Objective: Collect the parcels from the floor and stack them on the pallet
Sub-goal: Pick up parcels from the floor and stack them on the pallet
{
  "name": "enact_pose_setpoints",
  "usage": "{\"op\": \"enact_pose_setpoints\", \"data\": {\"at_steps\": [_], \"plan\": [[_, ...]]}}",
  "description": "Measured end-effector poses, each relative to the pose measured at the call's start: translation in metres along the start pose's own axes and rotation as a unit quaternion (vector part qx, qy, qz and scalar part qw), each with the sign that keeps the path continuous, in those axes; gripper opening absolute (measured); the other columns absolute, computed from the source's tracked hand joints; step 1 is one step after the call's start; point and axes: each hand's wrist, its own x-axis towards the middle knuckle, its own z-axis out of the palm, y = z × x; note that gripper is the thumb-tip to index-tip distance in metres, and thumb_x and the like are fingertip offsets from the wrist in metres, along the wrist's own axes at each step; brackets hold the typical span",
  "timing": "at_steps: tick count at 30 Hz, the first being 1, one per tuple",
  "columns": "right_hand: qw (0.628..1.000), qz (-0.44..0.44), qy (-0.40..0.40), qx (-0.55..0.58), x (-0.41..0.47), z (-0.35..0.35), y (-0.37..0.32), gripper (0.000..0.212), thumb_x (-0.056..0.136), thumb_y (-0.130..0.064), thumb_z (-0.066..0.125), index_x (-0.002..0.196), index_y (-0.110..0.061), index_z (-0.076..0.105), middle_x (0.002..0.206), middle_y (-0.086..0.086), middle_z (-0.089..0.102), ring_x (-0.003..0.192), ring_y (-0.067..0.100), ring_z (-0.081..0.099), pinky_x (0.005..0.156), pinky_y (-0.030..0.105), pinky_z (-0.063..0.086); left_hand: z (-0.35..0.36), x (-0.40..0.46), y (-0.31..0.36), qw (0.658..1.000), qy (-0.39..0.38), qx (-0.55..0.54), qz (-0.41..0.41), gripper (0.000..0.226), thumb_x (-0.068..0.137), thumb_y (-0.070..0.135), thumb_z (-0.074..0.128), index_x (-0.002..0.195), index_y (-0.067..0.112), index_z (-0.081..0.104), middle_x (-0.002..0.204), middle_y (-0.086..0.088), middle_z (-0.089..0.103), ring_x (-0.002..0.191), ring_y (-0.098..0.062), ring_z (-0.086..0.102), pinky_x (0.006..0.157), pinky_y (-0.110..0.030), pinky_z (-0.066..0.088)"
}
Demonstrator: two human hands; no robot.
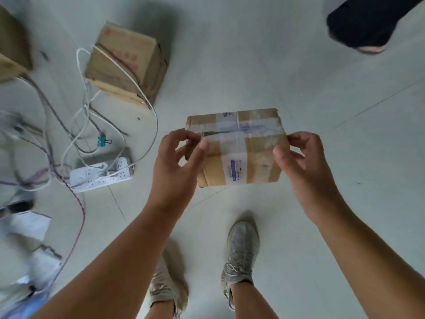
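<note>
Nearest the camera, two grey knit sneakers stand on the pale floor (299, 65): the right sneaker (241, 249) is in plain sight, while the left sneaker (165, 286) is partly hidden under the left forearm. Both bare forearms reach forward from the bottom edge.

Above the feet, both hands hold one small cardboard parcel (239, 148) in the air, crossed with clear tape that carries blue print. The left hand (177, 164) pinches the parcel's left edge, thumb on the top face and fingers curled around the side. The right hand (301, 162) grips the right edge in the same way, thumb on top and fingers bent behind. The hands sit apart, one at each end of the parcel, which is slightly tilted.

To the left, on the floor, a white power strip (101, 173) lies among a tangle of white, grey and purple cables (78, 125), with a small teal binder clip (101, 141) just beyond it. White papers (30, 224), blurred, lie at the left edge.

Farther off, a larger cardboard box (128, 63) with red print sits on the floor, cables draped over it. Another cardboard box (11, 44) is cut off at the upper left corner. At the upper right, a dark shape (368, 21) enters the view; I cannot tell what it is.
</note>
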Motion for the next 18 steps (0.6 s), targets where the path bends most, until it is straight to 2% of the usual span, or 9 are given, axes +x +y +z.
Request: {"op": "enact_pose_setpoints", "data": {"at_steps": [2,4,6,8,10,12,14,16,18], "plan": [[0.999,-0.016,0.047,0.02,-0.022,-0.03,-0.046,0.051,0.074,-0.052,0.079,0.109,-0.031,0.049,0.108,-0.026,0.067,0.101,-0.008,0.069,0.069,0.011,0.055,0.014,-0.009,0.051,0.999,-0.023,-0.003,0.047,0.024,0.092,0.031,0.081,0.108,0.032,0.063,0.126,0.0,0.067,0.119,-0.028,0.069,0.089,-0.054,0.064],[0.996,-0.04,0.08,0.022,-0.045,-0.061,-0.086,0.053,0.079,-0.04,0.088,0.114,-0.031,0.05,0.106,-0.033,0.067,0.103,-0.007,0.069,0.071,0.01,0.055,0.028,-0.02,0.103,0.995,-0.063,-0.023,0.078,0.045,0.084,0.026,0.088,0.115,0.044,0.061,0.125,0.019,0.066,0.126,-0.021,0.065,0.08,-0.038,0.066],[0.993,-0.058,0.105,0.013,-0.073,-0.095,-0.127,0.059,0.08,-0.031,0.085,0.127,-0.039,0.051,0.116,-0.026,0.066,0.112,-0.002,0.068,0.081,0.012,0.056,0.04,-0.037,0.16,0.987,-0.101,-0.021,0.124,0.072,0.073,0.03,0.09,0.128,0.061,0.055,0.124,0.029,0.061,0.127,-0.006,0.061,0.081,-0.028,0.064],[0.989,-0.084,0.123,-0.005,-0.102,-0.121,-0.167,0.067,0.085,-0.017,0.082,0.135,-0.049,0.05,0.129,-0.01,0.063,0.12,0.001,0.065,0.088,0.013,0.056,0.048,-0.054,0.211,0.975,-0.141,-0.017,0.169,0.088,0.07,0.028,0.09,0.138,0.066,0.049,0.128,0.027,0.058,0.128,0.002,0.057,0.082,-0.025,0.064],[0.981,-0.119,0.156,-0.011,-0.135,-0.148,-0.211,0.072,0.087,-0.014,0.081,0.14,-0.051,0.049,0.132,-0.005,0.058,0.125,0.002,0.062,0.093,0.015,0.055,0.055,-0.074,0.265,0.957,-0.191,0.004,0.217,0.086,0.073,0.028,0.091,0.143,0.058,0.051,0.135,0.019,0.06,0.132,-0.004,0.058,0.086,-0.028,0.064],[0.97,-0.145,0.193,-0.024,-0.175,-0.172,-0.255,0.072,0.086,-0.023,0.079,0.147,-0.045,0.047,0.126,-0.012,0.056,0.128,0.001,0.059,0.099,0.017,0.053,0.061,-0.099,0.315,0.941,-0.227,0.013,0.25,0.086,0.074,0.022,0.096,0.143,0.051,0.054,0.135,0.015,0.064,0.134,-0.012,0.059,0.089,-0.029,0.063],[0.957,-0.17,0.232,-0.035,-0.214,-0.192,-0.291,0.079,0.083,-0.024,0.078,0.15,-0.047,0.042,0.121,-0.02,0.053,0.129,-0.002,0.056,0.1,0.013,0.05,0.065,-0.127,0.358,0.921,-0.25,0.017,0.297,0.085,0.071,0.019,0.098,0.138,0.048,0.054,0.136,0.015,0.065,0.136,-0.009,0.056,0.092,-0.023,0.06],[0.944,-0.189,0.265,-0.046,-0.261,-0.211,-0.321,0.087,0.08,-0.019,0.078,0.148,-0.058,0.039,0.123,-0.025,0.05,0.129,-0.004,0.055,0.099,0.01,0.048,0.069,-0.163,0.399,0.899,-0.284,0.01,0.333,0.082,0.067,0.029,0.096,0.135,0.048,0.054,0.139,0.013,0.063,0.139,-0.009,0.053,0.095,-0.022,0.059],[0.931,-0.211,0.293,-0.052,-0.303,-0.225,-0.343,0.09,0.082,-0.01,0.079,0.147,-0.058,0.04,0.132,-0.02,0.05,0.133,0.002,0.054,0.102,0.015,0.049,0.071,-0.199,0.433,0.876,-0.324,-0.011,0.356,0.079,0.065,0.034,0.094,0.133,0.044,0.054,0.141,0.012,0.062,0.14,-0.014,0.054,0.095,-0.028,0.06]]}}
